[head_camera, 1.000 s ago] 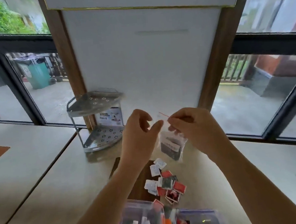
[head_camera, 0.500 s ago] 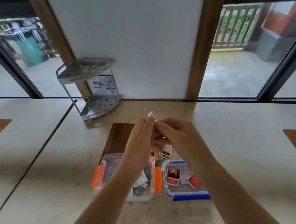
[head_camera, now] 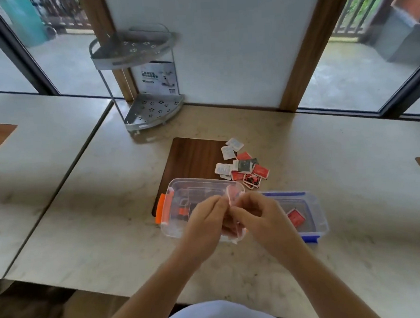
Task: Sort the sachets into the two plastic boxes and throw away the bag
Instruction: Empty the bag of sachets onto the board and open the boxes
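Both hands meet above the boxes, pinching a small clear plastic bag (head_camera: 234, 207) between them. My left hand (head_camera: 204, 224) grips its left side and my right hand (head_camera: 258, 218) its right side. The bag looks crumpled and its contents cannot be made out. Under my left hand stands the clear box with orange clips (head_camera: 169, 211). To its right is the clear box with blue clips (head_camera: 314, 214), holding a red sachet (head_camera: 295, 217). A pile of white, red and dark sachets (head_camera: 241, 168) lies on the table behind the boxes.
A dark wooden board (head_camera: 191, 157) lies under the orange-clip box. A two-tier metal corner rack (head_camera: 140, 82) stands at the back against a white panel. The marble table's front edge (head_camera: 89, 286) is close to my body. A seam separates a second table on the left.
The view has tilted down and my hands have dropped from chest height to just above the boxes. The bag, hanging open before, is now bunched between my fingers.
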